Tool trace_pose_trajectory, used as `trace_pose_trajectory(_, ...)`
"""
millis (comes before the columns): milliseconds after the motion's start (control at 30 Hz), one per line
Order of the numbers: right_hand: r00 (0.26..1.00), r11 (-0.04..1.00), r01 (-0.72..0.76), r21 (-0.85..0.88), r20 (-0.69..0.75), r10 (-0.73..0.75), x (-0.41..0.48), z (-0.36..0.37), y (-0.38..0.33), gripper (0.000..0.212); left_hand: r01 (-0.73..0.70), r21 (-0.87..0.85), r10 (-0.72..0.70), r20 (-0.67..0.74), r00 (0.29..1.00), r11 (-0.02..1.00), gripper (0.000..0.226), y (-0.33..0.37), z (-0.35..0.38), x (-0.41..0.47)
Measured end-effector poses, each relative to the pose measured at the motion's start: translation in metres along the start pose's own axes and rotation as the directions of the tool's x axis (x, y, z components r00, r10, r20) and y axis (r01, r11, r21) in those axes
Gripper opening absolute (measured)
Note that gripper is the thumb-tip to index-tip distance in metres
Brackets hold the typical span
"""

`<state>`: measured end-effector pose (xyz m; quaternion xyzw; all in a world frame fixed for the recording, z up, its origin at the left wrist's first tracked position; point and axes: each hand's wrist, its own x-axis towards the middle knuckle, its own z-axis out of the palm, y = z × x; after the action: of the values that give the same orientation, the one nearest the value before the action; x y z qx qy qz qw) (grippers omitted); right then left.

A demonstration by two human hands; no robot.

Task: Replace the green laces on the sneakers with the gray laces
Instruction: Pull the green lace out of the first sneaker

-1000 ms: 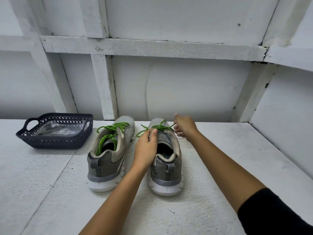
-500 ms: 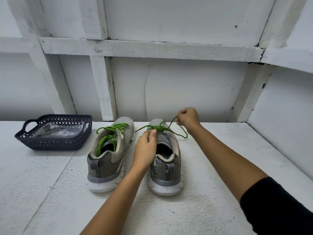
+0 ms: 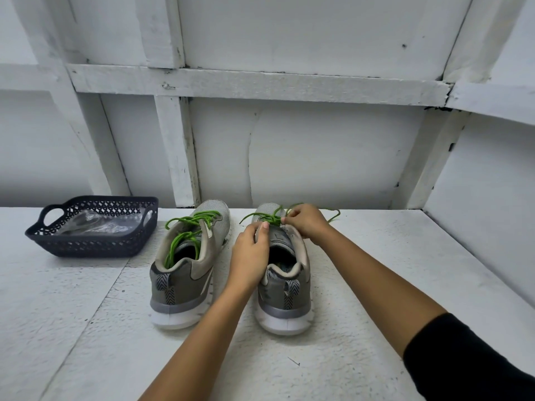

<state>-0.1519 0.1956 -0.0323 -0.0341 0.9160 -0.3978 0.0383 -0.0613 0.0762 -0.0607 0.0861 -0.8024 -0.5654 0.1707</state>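
Two grey sneakers stand side by side on the white table, heels toward me. The left sneaker point(image 3: 188, 264) has its green lace point(image 3: 188, 230) threaded, with loose loops over the opening. My left hand point(image 3: 250, 253) grips the left side of the right sneaker point(image 3: 285, 287) at its tongue. My right hand point(image 3: 307, 224) pinches the right sneaker's green lace point(image 3: 267, 217) at the upper eyelets. One loose lace end point(image 3: 333, 217) trails to the right on the table. Gray laces are not plainly visible.
A dark perforated basket point(image 3: 92, 244) with handles sits at the left, holding a clear plastic bag point(image 3: 98, 224). A white panelled wall point(image 3: 289, 154) with beams rises right behind the sneakers. The table point(image 3: 405, 270) spreads out white to the right of the shoes.
My right hand came down from its raised pull at the lace and moved left, back onto the eyelets of the right sneaker. The left hand stayed on that shoe.
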Motion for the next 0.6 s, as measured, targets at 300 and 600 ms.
trace_pose_trajectory(300,0.926,0.822,-0.017,0.57,-0.301,0.228,0.016,-0.039,-0.008,0.016,-0.002,0.0,0.002,0.007,1.0,1.0,0.036,-0.001,0.0,0.0)
trace_pose_trajectory(600,0.998,0.993,-0.053,-0.105,-0.03,0.05,0.002,0.003,-0.001,0.033,-0.01,-0.002,0.01,0.006,1.0,1.0,0.035,0.0,0.0,0.0)
